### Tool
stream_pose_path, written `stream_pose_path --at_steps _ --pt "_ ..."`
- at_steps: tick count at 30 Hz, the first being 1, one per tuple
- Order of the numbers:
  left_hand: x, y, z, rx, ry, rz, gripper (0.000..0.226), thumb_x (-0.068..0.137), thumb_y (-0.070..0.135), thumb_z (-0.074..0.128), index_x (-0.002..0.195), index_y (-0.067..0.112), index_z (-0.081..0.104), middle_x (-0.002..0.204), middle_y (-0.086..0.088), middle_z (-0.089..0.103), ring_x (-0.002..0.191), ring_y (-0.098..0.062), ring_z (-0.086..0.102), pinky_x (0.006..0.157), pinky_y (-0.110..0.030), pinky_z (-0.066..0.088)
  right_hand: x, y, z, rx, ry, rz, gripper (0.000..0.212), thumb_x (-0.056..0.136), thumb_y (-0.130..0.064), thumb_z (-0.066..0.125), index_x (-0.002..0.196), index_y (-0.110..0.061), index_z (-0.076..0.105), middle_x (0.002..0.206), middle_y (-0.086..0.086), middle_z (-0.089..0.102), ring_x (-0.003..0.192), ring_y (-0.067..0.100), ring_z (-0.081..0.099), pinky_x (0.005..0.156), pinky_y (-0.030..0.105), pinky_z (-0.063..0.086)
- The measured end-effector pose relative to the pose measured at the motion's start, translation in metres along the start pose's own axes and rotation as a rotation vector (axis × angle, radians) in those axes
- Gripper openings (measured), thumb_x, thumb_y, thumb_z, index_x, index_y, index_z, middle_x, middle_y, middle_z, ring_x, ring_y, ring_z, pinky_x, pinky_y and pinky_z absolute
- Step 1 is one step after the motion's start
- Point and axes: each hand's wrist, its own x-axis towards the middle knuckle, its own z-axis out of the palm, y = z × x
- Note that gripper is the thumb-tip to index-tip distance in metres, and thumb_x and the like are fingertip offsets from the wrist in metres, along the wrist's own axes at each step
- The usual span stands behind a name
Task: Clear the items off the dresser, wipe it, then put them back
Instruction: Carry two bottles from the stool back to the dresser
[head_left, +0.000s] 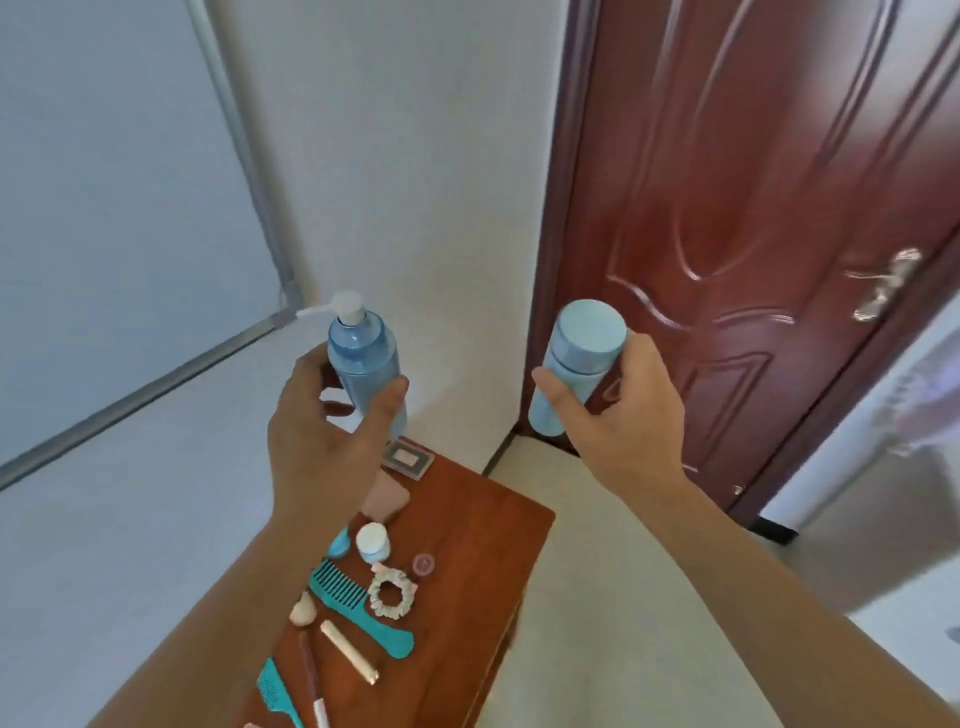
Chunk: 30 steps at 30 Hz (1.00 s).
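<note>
Gripping pump bottle between left fingers; capped bottle between right fingers.

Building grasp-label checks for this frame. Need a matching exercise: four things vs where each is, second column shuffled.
Things:
1. pump bottle
2. capped bottle
3. scrunchie
4. handle

Places:
A. lying on the dresser
B. held in the right hand
C. on the door
D. held in the left hand

Pairs: 1-D, 2-B, 3-A, 4-C.
</note>
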Motion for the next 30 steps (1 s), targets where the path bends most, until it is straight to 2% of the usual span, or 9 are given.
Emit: stream_pose_path --at_steps 5,9,14,17,20,23,26,30 --pt "-0.036 0.098 0.107 -0.172 -0.185 0.153 0.051 0.078 0.053 0.068 0.122 0.035 0.048 0.105 0.028 0.055 0.093 -0.003 0.057 0.074 -0.019 0.046 -0.009 0.077 -0.127 -0.122 0.149 0.122 0.064 0.073 -0.075 0.063 0.117 -0.033 0.046 0.103 -0.023 0.052 0.089 0.002 0.055 0.070 0.016 0.042" --pt "-0.098 0.181 0.210 -0.308 -0.324 0.175 0.046 0.076 0.054 0.067 0.116 0.039 0.052 0.101 0.032 0.059 0.091 0.001 0.059 0.072 -0.020 0.047 -0.025 0.147 -0.235 -0.216 0.283 0.218 0.065 0.073 -0.082 0.057 0.120 -0.039 0.045 0.103 -0.028 0.050 0.091 -0.005 0.050 0.069 0.009 0.036" --pt "-0.192 0.277 0.328 -0.453 -0.522 0.228 0.044 0.081 0.038 0.075 0.119 0.027 0.058 0.102 0.019 0.065 0.089 -0.001 0.061 0.070 -0.011 0.046 -0.047 0.229 -0.365 -0.326 0.383 0.301 0.059 0.076 -0.075 0.059 0.121 -0.039 0.045 0.101 -0.028 0.048 0.093 0.001 0.052 0.076 0.028 0.049" --pt "-0.233 0.320 0.381 -0.507 -0.648 0.224 0.043 0.080 0.034 0.076 0.119 0.027 0.058 0.101 0.016 0.066 0.089 -0.006 0.063 0.075 -0.024 0.052 -0.056 0.272 -0.426 -0.377 0.410 0.362 0.057 0.077 -0.071 0.062 0.120 -0.036 0.046 0.102 -0.025 0.049 0.096 0.004 0.053 0.078 0.028 0.047" --pt "-0.259 0.352 0.430 -0.525 -0.749 0.245 0.044 0.080 0.033 0.077 0.119 0.026 0.058 0.103 0.014 0.066 0.092 -0.007 0.064 0.080 -0.035 0.055 -0.056 0.316 -0.471 -0.402 0.444 0.417 0.055 0.077 -0.069 0.062 0.116 -0.035 0.046 0.099 -0.023 0.049 0.095 0.004 0.052 0.072 0.024 0.041" --pt "-0.274 0.375 0.486 -0.540 -0.792 0.262 0.047 0.079 0.030 0.078 0.121 0.024 0.058 0.109 0.010 0.065 0.095 -0.008 0.064 0.084 -0.037 0.055 -0.049 0.365 -0.502 -0.414 0.471 0.454 0.054 0.076 -0.071 0.061 0.116 -0.038 0.045 0.097 -0.025 0.047 0.094 0.003 0.052 0.070 0.023 0.040" --pt "-0.282 0.392 0.555 -0.554 -0.824 0.246 0.050 0.077 0.027 0.080 0.122 0.021 0.058 0.114 0.005 0.062 0.097 -0.010 0.063 0.085 -0.037 0.055 -0.037 0.421 -0.524 -0.434 0.511 0.499 0.055 0.076 -0.071 0.062 0.116 -0.038 0.045 0.097 -0.026 0.048 0.093 0.002 0.053 0.071 0.025 0.044" --pt "-0.293 0.426 0.659 -0.626 -0.902 0.202 0.049 0.076 0.024 0.081 0.119 0.020 0.059 0.113 0.002 0.062 0.097 -0.010 0.063 0.077 -0.029 0.056 -0.013 0.497 -0.559 -0.486 0.534 0.547 0.056 0.077 -0.069 0.064 0.117 -0.035 0.047 0.099 -0.021 0.051 0.093 0.004 0.053 0.073 0.027 0.045"
